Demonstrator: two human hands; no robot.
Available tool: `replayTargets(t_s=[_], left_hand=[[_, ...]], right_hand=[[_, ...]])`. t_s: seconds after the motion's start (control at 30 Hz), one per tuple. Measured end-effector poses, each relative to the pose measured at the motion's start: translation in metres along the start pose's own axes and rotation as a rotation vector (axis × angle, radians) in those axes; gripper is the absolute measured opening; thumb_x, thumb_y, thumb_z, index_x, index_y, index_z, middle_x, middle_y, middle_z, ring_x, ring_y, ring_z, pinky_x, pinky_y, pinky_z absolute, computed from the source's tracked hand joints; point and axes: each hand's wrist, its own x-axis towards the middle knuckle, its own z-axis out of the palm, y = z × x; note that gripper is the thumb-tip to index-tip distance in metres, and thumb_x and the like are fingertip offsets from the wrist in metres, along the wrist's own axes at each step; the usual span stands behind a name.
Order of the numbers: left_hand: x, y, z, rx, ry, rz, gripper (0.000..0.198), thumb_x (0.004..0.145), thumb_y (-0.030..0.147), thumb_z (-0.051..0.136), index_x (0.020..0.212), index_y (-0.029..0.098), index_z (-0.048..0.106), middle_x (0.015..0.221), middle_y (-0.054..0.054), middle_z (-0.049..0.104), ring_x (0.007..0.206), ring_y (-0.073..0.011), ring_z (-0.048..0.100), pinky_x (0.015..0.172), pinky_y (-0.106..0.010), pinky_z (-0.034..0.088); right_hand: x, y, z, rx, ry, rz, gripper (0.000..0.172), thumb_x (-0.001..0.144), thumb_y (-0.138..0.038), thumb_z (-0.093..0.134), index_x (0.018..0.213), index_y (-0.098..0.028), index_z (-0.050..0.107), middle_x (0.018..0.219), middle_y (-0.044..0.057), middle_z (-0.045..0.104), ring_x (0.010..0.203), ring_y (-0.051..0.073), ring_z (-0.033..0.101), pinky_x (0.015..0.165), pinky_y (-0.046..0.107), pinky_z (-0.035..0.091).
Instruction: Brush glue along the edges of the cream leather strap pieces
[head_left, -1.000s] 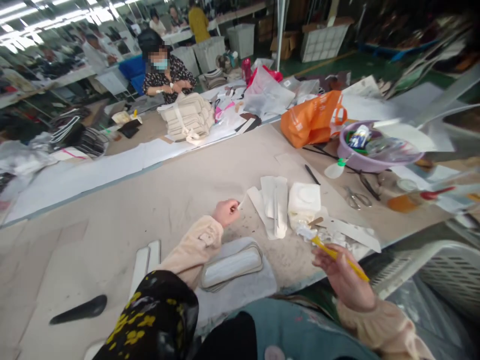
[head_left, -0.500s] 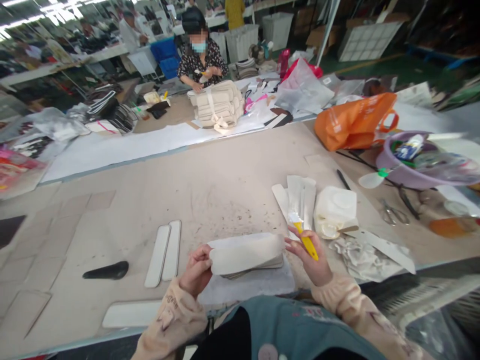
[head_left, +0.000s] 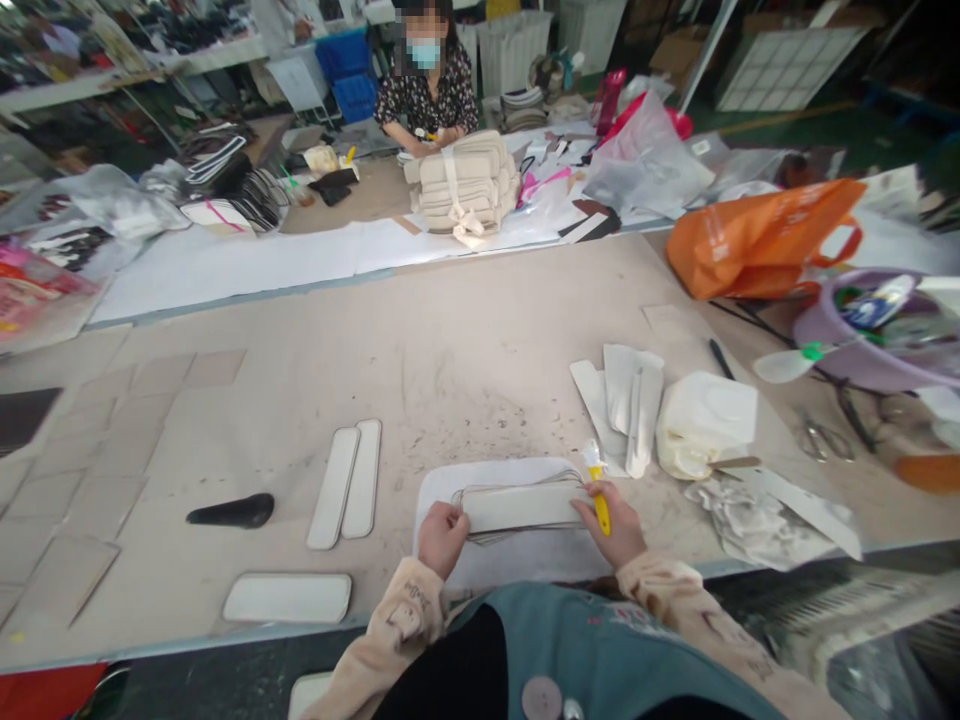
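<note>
My left hand [head_left: 442,535] grips the left end of a long cream padded piece [head_left: 521,505] that lies on a small stack on a white sheet [head_left: 495,570] at the table's near edge. My right hand [head_left: 611,525] rests on the piece's right end and is closed round a yellow-handled brush [head_left: 598,485], bristles pointing away from me. Two narrow cream strips [head_left: 349,482] lie side by side to the left, and a wider cream piece [head_left: 287,598] lies nearer the edge.
Right of my hands are cream cut pieces [head_left: 626,405], a white glue container [head_left: 705,425] and crumpled paper [head_left: 739,515]. Scissors [head_left: 821,438], a purple basin [head_left: 870,350] and an orange bag [head_left: 757,240] sit further right. A black piece [head_left: 232,512] lies left. A person [head_left: 427,80] works across the table.
My left hand drew back from the far cut pieces and took hold of the cream piece, which was lifted and then set flat on the white sheet. My right hand came in beside it.
</note>
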Motion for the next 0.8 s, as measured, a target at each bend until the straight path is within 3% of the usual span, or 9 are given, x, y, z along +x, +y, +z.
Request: replayTargets(t_s=[0.23, 0.8], left_hand=[[0.012, -0.005, 0.01, 0.088, -0.037, -0.03, 0.016, 0.075, 0.021, 0.052, 0.068, 0.013, 0.065, 0.077, -0.005, 0.058, 0.07, -0.0132, 0.055, 0.067, -0.024, 0.039], [0.015, -0.011, 0.017, 0.168, -0.067, -0.08, 0.018, 0.078, 0.022, 0.054, 0.073, 0.014, 0.069, 0.081, -0.007, 0.064, 0.079, -0.0151, 0.058, 0.073, -0.024, 0.04]], right_hand=[[-0.002, 0.018, 0.017, -0.15, 0.001, -0.112, 0.013, 0.086, -0.034, 0.052, 0.093, -0.024, 0.046, 0.096, 0.005, 0.067, 0.086, 0.023, 0.066, 0.072, 0.035, 0.053], [0.0, 0.028, 0.024, -0.211, 0.008, -0.084, 0.019, 0.086, -0.041, 0.052, 0.094, -0.024, 0.047, 0.095, 0.004, 0.068, 0.08, 0.022, 0.067, 0.067, 0.033, 0.054]])
